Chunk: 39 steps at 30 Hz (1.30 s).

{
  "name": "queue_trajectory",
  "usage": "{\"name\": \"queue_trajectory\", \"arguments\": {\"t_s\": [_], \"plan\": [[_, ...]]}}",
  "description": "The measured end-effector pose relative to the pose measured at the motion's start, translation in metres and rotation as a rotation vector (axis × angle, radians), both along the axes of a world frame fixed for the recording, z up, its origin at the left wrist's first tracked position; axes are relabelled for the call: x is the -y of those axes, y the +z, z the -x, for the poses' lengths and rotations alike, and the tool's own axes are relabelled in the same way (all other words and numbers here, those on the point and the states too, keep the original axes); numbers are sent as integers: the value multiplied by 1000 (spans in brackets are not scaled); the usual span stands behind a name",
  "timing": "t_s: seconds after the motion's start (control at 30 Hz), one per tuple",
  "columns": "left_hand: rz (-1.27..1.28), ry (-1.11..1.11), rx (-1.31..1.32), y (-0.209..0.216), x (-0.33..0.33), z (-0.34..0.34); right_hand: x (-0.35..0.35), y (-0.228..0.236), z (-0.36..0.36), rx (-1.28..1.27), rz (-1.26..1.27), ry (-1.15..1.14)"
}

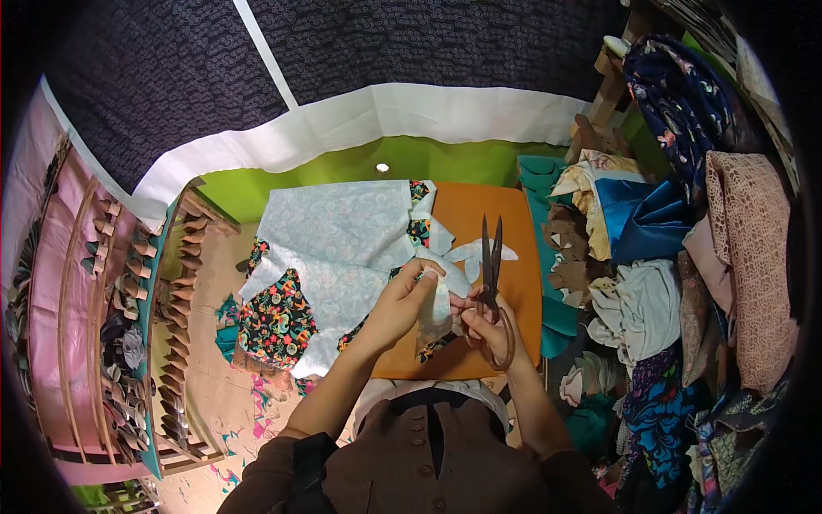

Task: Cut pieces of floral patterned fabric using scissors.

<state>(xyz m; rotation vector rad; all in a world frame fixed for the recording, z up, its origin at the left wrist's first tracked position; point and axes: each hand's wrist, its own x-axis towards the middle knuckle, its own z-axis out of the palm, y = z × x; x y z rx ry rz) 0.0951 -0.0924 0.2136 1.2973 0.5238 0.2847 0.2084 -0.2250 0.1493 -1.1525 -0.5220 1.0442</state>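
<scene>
A large floral fabric [330,218], mostly showing its pale back side with dark, colourful print at the folds, lies over the left part of the orange table [479,201] and hangs past its left edge. My left hand [398,304] pinches a small pale piece of fabric [437,310] at the table's middle. Large dark scissors [491,265] rest in my right hand [492,330], blades pointing away from me and nearly together. The fingertips of that hand also touch the small piece. Beyond my hands lies a white cut-out [479,251].
Folded and crumpled fabrics crowd the right side, among them a blue satin cloth [642,214] and a white cloth [638,308]. On the left stands a rack [158,343] with rows of shoe-shaped pieces. Coloured scraps [261,407] litter the floor. A green wall [342,158] rises behind the table.
</scene>
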Motion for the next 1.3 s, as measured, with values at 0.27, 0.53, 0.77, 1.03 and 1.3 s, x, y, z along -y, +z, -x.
{"name": "queue_trajectory", "arguments": {"t_s": [0.27, 0.53, 0.77, 1.03, 1.3], "plan": [[232, 126, 113, -10, -2, 6, -13, -29, 4, -312, 180, -30], [315, 205, 70, -32, 0, 20, -15, -33, -4, -595, -72, -74], [463, 138, 38, -68, -1, 34, -15, -15, -17, -396, -104, 50], [26, -320, -214, -76, 10, 30, -25, 2, -20, -116, 0, 105], [-247, -196, -421, -74, 8, 27, -31, 6, -24, 227, 76, 27]]}}
